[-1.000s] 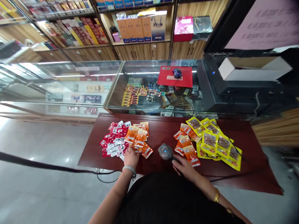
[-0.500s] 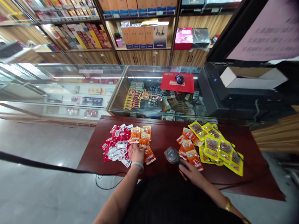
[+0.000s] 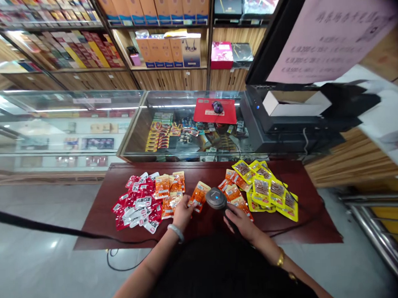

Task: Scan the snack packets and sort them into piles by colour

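My left hand [image 3: 183, 213] is closed on the edge of an orange snack packet [image 3: 200, 195], holding it up just left of the scanner. Wrapped round the handle of a dark barcode scanner [image 3: 216, 198] is my right hand [image 3: 239, 221]; a small blue light shows on the scanner's head. Left of my left hand lie more orange packets [image 3: 162, 186], beside a heap of red and white packets [image 3: 138, 203]. Past the scanner, another group of orange packets [image 3: 233, 192] lies against a pile of yellow packets [image 3: 261, 186].
The packets lie on a dark red-brown table [image 3: 99, 215]. Behind it stands a glass display counter [image 3: 132, 138] bearing a red mat [image 3: 200, 116] with a mouse [image 3: 217, 107]. A black machine [image 3: 260, 133] with a white open box [image 3: 292, 103] is at the right. A black cable [image 3: 57, 230] crosses on the left.
My left hand has moved right from the orange pile and now holds one orange packet close to the scanner. My right hand still grips the scanner. The camera view has shifted right.
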Demonstrator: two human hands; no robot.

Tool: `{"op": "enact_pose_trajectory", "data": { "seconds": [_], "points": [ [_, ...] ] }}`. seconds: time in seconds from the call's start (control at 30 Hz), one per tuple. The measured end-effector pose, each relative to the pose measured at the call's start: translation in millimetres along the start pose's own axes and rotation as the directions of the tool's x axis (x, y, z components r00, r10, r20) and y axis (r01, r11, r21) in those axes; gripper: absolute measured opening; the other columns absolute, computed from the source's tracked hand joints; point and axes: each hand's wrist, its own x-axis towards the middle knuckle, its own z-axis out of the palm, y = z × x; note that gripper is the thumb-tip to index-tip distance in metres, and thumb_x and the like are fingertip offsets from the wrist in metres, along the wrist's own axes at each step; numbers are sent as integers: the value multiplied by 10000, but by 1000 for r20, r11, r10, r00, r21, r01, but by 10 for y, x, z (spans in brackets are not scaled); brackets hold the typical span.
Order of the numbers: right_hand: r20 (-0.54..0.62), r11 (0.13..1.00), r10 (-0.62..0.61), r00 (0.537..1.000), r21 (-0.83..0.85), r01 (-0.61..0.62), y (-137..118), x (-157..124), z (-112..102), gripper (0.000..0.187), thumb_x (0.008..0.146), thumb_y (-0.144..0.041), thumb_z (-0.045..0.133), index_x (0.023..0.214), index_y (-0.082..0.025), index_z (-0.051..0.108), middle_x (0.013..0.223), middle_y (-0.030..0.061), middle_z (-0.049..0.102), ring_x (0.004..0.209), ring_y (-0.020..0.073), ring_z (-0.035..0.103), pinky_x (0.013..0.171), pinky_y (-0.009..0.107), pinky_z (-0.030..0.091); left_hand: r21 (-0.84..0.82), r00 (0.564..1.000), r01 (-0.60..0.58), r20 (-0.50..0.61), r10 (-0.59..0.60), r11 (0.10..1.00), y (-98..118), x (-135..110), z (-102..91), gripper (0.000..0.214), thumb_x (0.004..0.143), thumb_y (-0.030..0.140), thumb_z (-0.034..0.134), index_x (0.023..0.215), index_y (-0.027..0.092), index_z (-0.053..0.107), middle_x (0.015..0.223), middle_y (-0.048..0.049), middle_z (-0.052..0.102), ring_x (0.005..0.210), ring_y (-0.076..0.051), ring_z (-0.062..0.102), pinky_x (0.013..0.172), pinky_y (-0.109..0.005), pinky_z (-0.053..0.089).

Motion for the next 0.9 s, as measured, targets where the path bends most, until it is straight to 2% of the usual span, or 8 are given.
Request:
{"op": "enact_pose_trajectory", "data": {
  "seconds": [0.17,0.33,0.47,0.57,0.67,0.77,0.83,0.9],
  "points": [
    [12,998,-2,1000,63,2,-28,-20,-93,485,801,-620,638,1038,-198,601,553,-85,439,430,76,374,406,187,276,-48,996,-60,70,63,997,34,19,146,167,786,361,622,831,214,554,795,7,662,779,-162,634,734,-255,472],
    [-23,999,9,1000,48,-8,110,-117,-228,513,812,-613,639,1120,-206,598,583,-73,458,447,80,383,411,190,290,-151,991,19,135,2,988,-43,147,383,244,746,407,661,798,203,538,721,19,644,685,-145,609,648,-239,446],
    [-58,998,18,998,56,-15,171,-178,-275,601,759,-673,655,1114,-192,591,550,-88,423,429,80,374,395,189,290,-365,943,184,326,-60,913,189,247,700,348,736,469,677,917,195,560,742,13,662,583,-121,578,560,-232,433],
    [-102,996,43,994,84,-34,182,-191,-282,591,721,-687,678,1047,-199,607,563,-77,453,442,84,406,399,190,306,-452,911,198,413,8,870,353,257,800,388,775,383,655,1092,176,572,975,-59,705,736,-142,638,650,-254,485],
    [-115,996,49,992,84,-40,208,-182,-276,559,739,-654,683,1063,-204,620,585,-60,491,461,94,443,404,190,316,-317,949,72,313,33,946,281,188,617,311,776,270,649,1063,163,597,1062,-91,688,927,-179,641,844,-304,491],
    [-84,997,56,995,62,-51,272,-154,-251,584,758,-643,665,1140,-203,612,572,-62,489,447,95,440,398,190,315,66,999,16,39,-19,998,21,23,224,257,781,302,652,995,171,592,1033,-98,657,1022,-232,606,961,-382,440],
    [-57,997,61,996,42,-59,321,-129,-223,583,774,-631,655,1172,-208,606,568,-65,485,443,93,433,401,188,318,303,974,139,-213,-75,943,-165,-110,-24,368,797,422,642,1048,166,561,1085,-127,619,1113,-282,558,1004,-433,395],
    [-23,998,68,997,19,-67,354,-103,-191,563,787,-614,652,1181,-215,606,570,-68,472,456,95,434,409,186,324,402,913,312,-377,-155,861,-316,-229,-179,526,796,546,611,1129,150,519,1150,-165,584,1196,-323,503,1024,-455,361]
  ]
}}
